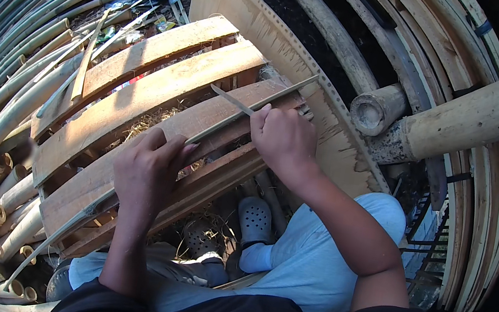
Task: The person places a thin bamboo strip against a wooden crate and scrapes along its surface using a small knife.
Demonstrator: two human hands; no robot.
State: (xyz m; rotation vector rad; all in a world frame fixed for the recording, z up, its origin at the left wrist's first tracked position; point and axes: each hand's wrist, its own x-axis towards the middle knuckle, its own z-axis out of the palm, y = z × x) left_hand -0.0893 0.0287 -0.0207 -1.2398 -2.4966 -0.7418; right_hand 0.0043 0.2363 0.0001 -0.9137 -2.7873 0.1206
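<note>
My left hand is closed around a long, thin bamboo strip. The strip slants from the lower left up to the far right, across a slatted wooden crate. In my right hand is a knife, its pointed blade sticking out to the left and lying over the strip. The fist hides the handle. Whether the edge is cutting into the strip, I cannot tell. Behind my left hand the strip's tail bends down toward the lower left.
Bamboo poles are stacked along the left. A thick bamboo pole juts in from the right, near long wooden boards. A stained plywood sheet stands behind the crate. My grey clogs are below, among shavings.
</note>
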